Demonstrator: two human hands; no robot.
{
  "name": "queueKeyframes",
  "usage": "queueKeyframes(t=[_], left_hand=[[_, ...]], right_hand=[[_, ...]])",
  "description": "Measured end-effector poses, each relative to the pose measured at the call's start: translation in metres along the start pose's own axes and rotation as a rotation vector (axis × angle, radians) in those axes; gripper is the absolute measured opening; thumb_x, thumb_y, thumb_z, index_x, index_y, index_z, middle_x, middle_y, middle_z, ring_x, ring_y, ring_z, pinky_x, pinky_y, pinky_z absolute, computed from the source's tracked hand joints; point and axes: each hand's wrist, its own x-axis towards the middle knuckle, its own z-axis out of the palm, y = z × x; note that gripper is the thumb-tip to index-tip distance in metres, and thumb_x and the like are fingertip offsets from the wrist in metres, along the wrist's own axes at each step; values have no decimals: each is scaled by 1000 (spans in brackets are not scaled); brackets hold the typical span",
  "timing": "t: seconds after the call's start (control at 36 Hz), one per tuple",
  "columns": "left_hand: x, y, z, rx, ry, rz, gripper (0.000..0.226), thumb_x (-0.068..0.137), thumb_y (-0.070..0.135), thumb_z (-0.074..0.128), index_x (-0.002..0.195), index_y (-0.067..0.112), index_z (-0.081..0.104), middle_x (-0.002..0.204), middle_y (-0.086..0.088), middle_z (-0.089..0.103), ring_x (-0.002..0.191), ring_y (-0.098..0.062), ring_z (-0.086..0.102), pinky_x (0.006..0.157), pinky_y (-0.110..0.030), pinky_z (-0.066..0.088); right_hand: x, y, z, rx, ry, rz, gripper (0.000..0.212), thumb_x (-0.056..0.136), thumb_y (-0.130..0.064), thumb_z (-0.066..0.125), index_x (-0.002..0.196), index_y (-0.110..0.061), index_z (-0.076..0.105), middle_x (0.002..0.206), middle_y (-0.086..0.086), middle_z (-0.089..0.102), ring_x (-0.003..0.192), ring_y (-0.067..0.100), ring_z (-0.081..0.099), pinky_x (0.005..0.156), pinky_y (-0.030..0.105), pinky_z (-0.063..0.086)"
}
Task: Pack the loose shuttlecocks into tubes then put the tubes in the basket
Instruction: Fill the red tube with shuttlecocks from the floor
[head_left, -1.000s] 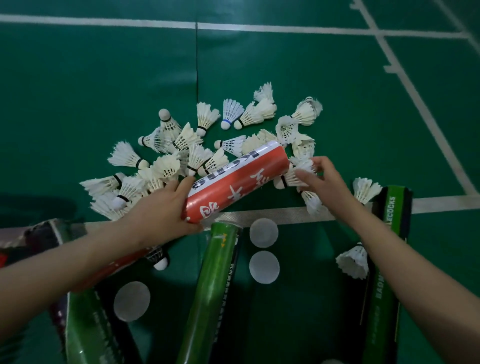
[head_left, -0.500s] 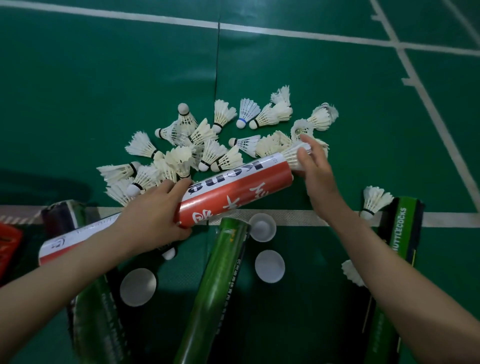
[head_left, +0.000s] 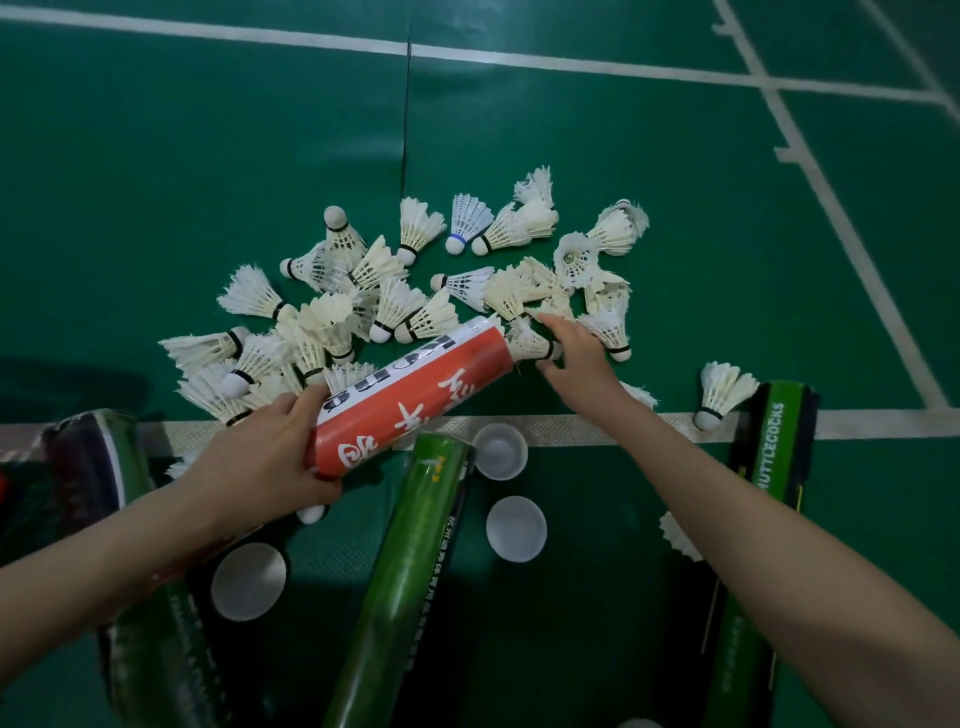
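Your left grip (head_left: 270, 457) wraps the lower end of the red tube (head_left: 415, 395) at centre frame; your right grip (head_left: 571, 353) pinches 1 shuttlecock (head_left: 525, 340) at its open mouth, just below the loose pile (head_left: 332, 317). Feathers look light and brittle, so hold by the cork. That tube seems stiff card: grasp its barrel without squeezing.

- The red tube (head_left: 415, 395) has its near end buried under the left hand (head_left: 260, 467).
- The right hand (head_left: 576, 353) pinches a shuttlecock (head_left: 527, 343); fingers mostly cover the cork.
- The middle green tube (head_left: 410, 571) and the right green tube (head_left: 753, 571) both run off the bottom edge.
- A second shuttlecock (head_left: 678, 538) pokes out from under the right forearm, feathers only.
- There's a dark blurry thing (head_left: 78, 457) at the left edge, maybe another tube.
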Motion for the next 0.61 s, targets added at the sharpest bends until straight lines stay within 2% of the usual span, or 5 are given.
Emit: queueKeyframes(t=[0.14,0.28,0.42,0.5,0.61], left_hand=[[4,-4,0,-38,-1,6,95,66,52,74,138,24,19,119,-1,49,93,-17,52,81,-34,50],[4,-6,1,-23,-5,9,100,64,63,72,140,25,19,119,0,49,96,-17,51,83,-33,49],[2,-7,1,-23,-43,-4,107,62,73,67,142,26,16,121,1,49,98,-15,52,84,-35,51],[2,-4,2,-6,-54,-7,103,63,73,67,140,25,19,121,1,49,98,-16,53,84,-35,50],[3,2,2,4,-38,10,96,65,70,68,137,25,22,123,3,47,96,-14,50,82,-33,49]], right_hand=[[16,-8,18,-356,-87,-195,64,82,2,59,139,-20,40,147,10,32,135,28,28,105,42,34],[16,0,25,-355,92,-212,17,81,5,60,95,-2,54,127,18,48,112,35,49,75,39,48],[6,-9,6,18,311,-86,18,86,-16,67,82,-6,52,143,13,36,131,25,34,103,32,35],[-5,-21,-14,356,368,93,22,88,-28,64,85,-12,50,124,2,42,112,12,41,93,26,34],[-11,-29,-21,644,301,219,28,93,-41,53,80,-17,46,87,4,51,78,16,47,75,39,45]])
